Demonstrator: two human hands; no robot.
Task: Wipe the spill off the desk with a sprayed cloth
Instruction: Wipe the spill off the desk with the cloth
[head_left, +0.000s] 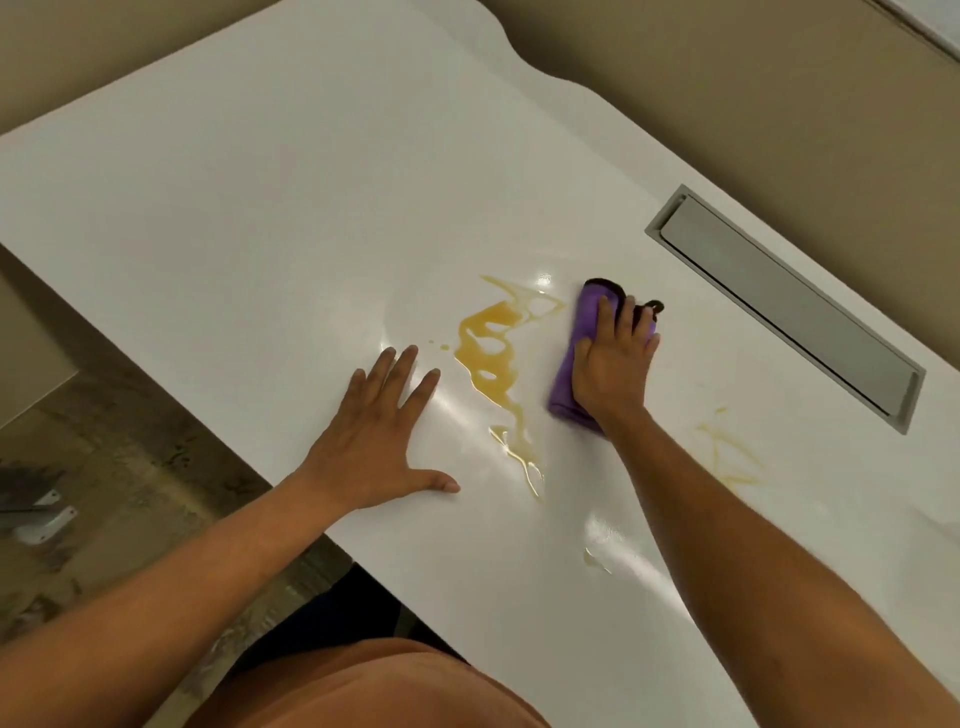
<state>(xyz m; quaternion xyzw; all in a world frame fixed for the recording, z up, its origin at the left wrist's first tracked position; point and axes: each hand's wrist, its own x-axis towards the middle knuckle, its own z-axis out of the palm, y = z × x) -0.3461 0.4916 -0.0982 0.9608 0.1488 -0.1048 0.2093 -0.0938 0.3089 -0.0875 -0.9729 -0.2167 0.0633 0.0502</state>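
A yellow-orange spill (491, 358) runs in a winding puddle across the middle of the white desk (249, 208). Just right of it lies a folded purple cloth (571, 384), and my right hand (615, 364) presses down on it with the fingers spread over its top. My left hand (384, 436) rests flat on the desk left of the spill, fingers apart, holding nothing. Fainter yellow streaks (730, 452) show to the right of my right forearm. A small wet patch (597, 560) sits nearer the front.
A grey recessed cable flap (779, 301) is set into the desk at the right, beyond the cloth. The desk's front-left edge (171, 405) runs diagonally, with floor below it. A beige wall lies behind the desk's curved far edge.
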